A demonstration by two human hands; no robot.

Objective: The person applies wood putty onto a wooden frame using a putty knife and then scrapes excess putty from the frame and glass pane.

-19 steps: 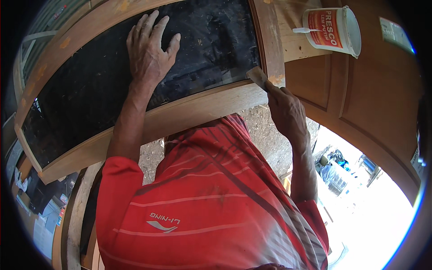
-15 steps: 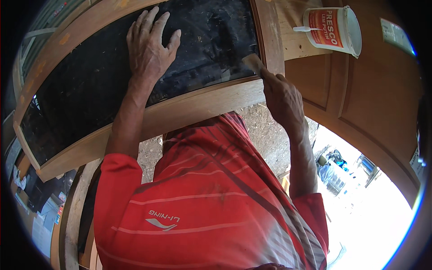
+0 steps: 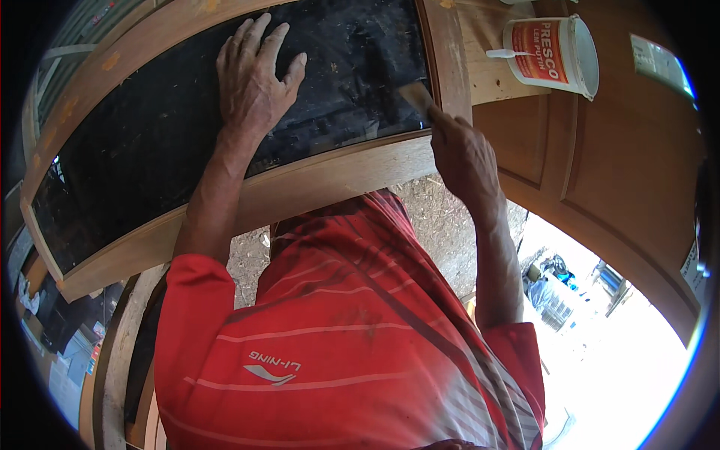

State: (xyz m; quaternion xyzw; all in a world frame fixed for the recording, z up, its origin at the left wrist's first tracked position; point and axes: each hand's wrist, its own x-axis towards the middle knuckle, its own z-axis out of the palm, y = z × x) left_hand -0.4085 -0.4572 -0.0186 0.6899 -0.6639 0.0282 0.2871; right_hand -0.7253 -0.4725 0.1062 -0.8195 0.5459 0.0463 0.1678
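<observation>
A wooden frame with a curved far edge surrounds a glossy black panel. My left hand lies on the panel with its fingers spread, holding nothing. My right hand is closed round a putty knife, whose handle is mostly hidden in the fist. The knife's flat, brownish blade is over the panel's right end, close to the inner edge of the frame. Dusty smears and small pale specks show on the black surface.
A white tub with a red label stands right of the frame on a pale board, a small white nozzle-like piece at its side. Further right is a brown panelled door. Wooden beams lie at lower left.
My right hand and the putty knife have shifted slightly left and up, with the blade moving a little farther from the frame's right side. My left hand stays nearly in place.
</observation>
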